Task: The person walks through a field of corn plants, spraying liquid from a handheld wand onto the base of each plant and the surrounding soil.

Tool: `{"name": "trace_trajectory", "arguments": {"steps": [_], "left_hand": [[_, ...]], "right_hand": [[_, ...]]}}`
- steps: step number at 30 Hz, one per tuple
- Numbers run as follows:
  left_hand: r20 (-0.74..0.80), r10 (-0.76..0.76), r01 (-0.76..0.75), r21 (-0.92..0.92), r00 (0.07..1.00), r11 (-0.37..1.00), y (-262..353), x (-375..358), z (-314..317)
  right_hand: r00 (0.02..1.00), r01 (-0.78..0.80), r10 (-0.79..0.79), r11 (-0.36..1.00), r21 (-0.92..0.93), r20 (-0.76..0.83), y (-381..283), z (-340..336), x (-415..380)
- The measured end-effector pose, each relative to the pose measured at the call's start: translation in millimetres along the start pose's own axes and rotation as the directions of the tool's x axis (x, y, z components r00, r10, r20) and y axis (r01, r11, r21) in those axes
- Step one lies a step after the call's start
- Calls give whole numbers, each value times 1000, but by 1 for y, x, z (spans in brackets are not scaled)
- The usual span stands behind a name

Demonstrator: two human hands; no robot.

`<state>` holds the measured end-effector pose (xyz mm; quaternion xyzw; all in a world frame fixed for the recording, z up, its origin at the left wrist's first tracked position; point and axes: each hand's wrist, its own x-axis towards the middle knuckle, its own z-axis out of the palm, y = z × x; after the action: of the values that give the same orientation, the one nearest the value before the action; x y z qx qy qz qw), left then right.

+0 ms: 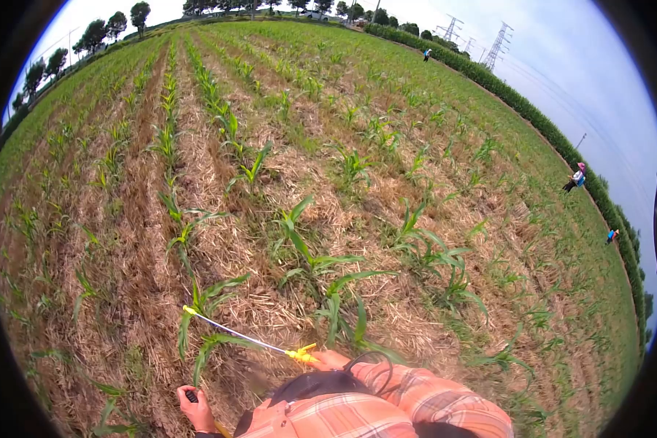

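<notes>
My right hand is closed round the yellow handle of a sprayer wand. Its thin pale tube slants up to the left and ends in a yellow nozzle, among the leaves of a young corn plant. A dark hose loops by my right wrist. Low on the left, my left hand is wrapped round a black-ended handle; part of a yellow rod shows below that hand. My orange plaid sleeve and shirt fill the bottom middle.
Rows of young corn run away from me, with dry straw covering the soil between them. Far right, several people stand in the field near a tall green hedge-like strip. Trees and pylons line the horizon.
</notes>
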<state>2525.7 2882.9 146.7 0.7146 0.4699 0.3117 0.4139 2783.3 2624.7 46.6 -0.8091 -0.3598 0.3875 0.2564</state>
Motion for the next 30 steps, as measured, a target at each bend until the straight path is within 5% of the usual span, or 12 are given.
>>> {"name": "trace_trajectory", "arguments": {"steps": [4,9,14,21,25,30], "left_hand": [[-29,71,-71,10,997,997,5,9,-1],[-2,120,-120,-81,993,990,12,19,-6],[20,50,-49,-35,999,998,19,23,-14],[29,61,-60,-38,998,997,15,28,-15],[38,100,-101,38,994,994,26,31,-15],[63,80,-82,21,995,996,20,41,-16]], "right_hand": [[975,224,-224,974,-15,8,-10,-7,4],[979,197,-199,980,32,50,-13,-13,7],[986,-64,78,993,100,-146,2,-13,9],[812,-200,342,924,326,-472,53,-18,14],[722,-171,561,712,681,-406,67,-32,2],[618,-64,665,574,816,-419,67,-52,-14]]}}
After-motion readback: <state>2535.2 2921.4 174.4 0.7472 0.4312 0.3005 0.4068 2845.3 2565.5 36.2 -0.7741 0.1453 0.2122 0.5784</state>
